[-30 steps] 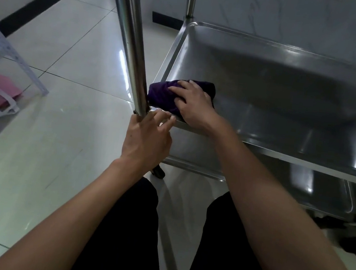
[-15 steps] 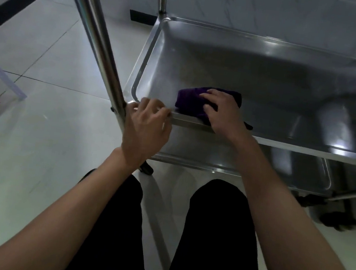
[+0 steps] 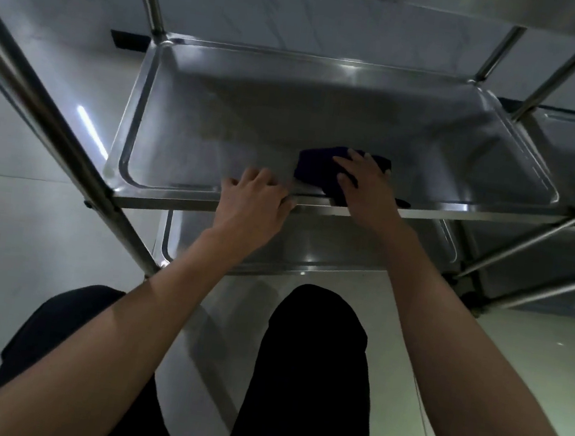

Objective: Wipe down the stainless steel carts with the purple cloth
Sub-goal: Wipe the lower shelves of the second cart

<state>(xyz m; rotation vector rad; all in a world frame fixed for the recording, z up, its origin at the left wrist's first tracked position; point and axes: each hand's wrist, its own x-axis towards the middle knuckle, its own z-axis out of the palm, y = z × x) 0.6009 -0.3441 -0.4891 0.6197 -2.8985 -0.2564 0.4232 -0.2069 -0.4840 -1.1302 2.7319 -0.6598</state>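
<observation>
We press purple cloth (image 3: 315,170) flat under right hand (image 3: 365,187); left hand (image 3: 254,199) grips middle shelf rim (image 3: 172,200). Risk: cloth near rim slips off, cart rolls.

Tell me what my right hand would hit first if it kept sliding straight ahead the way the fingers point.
Probably nothing soon. The right hand presses the cloth near the shelf's front edge, fingers pointing up and left across bare steel. The far rim looks like the first stop, though depth is hard to judge.
</observation>
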